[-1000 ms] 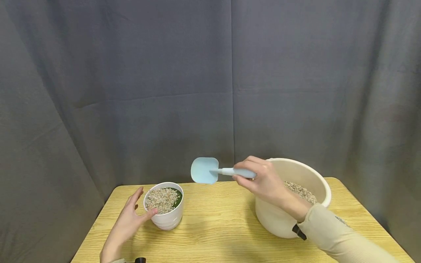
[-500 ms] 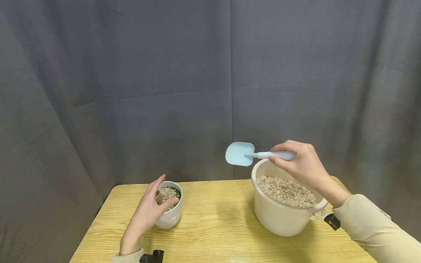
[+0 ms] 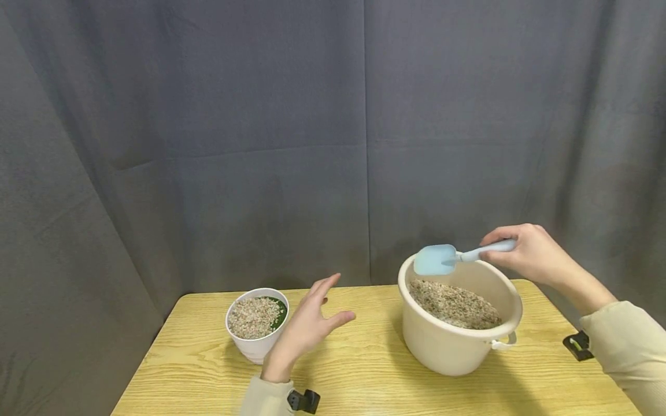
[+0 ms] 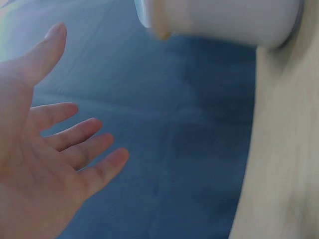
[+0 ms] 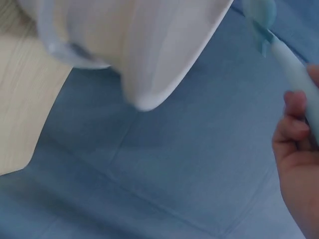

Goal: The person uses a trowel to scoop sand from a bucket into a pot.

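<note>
My right hand (image 3: pixel 536 257) grips the handle of a light-blue shovel (image 3: pixel 435 259), its blade over the far left rim of a cream bucket (image 3: pixel 447 349). Grainy tan gravel (image 3: pixel 452 303) lies inside the bucket. The right wrist view shows fingers curled round the shovel handle (image 5: pixel 294 69). Between pot and bucket, my left hand (image 3: pixel 309 320) hovers with fingers spread and holds nothing; in the left wrist view its palm (image 4: pixel 35 174) is bare. Just left of it stands a white pot (image 3: pixel 254 348) with pale gravel (image 3: pixel 255 316) and a dark green patch at the right.
Both containers stand on a wood-grain table (image 3: pixel 359 370). A grey curtain (image 3: pixel 281 144) hangs close behind its far edge. On the bucket's near right side sits a white handle (image 3: pixel 503 342).
My right hand has carried the shovel rightward from mid-table to the bucket. The left hand has moved right, away from the pot, and uncovered it. Pot and bucket stay put.
</note>
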### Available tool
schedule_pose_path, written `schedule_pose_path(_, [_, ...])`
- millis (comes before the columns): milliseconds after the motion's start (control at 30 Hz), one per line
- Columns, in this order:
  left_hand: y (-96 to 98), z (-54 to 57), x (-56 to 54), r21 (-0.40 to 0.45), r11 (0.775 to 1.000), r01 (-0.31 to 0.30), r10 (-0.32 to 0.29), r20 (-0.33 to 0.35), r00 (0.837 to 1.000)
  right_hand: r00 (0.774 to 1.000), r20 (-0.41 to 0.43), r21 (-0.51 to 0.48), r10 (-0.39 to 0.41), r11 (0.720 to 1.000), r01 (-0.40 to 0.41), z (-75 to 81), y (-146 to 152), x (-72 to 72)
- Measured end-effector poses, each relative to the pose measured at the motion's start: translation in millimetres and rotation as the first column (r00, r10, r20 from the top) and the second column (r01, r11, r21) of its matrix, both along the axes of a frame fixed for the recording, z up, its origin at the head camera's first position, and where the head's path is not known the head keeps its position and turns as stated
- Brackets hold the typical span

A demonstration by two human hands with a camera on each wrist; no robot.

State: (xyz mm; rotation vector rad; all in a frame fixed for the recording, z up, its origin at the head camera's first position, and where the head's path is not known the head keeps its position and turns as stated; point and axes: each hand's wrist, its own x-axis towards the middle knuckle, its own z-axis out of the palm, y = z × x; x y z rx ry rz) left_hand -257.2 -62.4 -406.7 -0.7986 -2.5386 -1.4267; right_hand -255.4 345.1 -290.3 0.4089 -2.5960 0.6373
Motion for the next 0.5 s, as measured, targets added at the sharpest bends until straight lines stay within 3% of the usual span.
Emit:
schedule_pose_path(267, [57.6, -13.0, -5.9, 0.007, 0.995, 0.097, -0.097, 0.093, 0.991, 0.995, 0.092, 0.115, 0.048, 0.992, -0.058, -13.1, 19, 4.3])
schedule_pose_path(500, [91.5, -22.6, -9.2, -0.015, 0.995, 0.094, -0.091, 0.141, 0.986, 0.988, 0.106, 0.205, 0.108, 0.97, -0.128, -20.2, 26, 3.3])
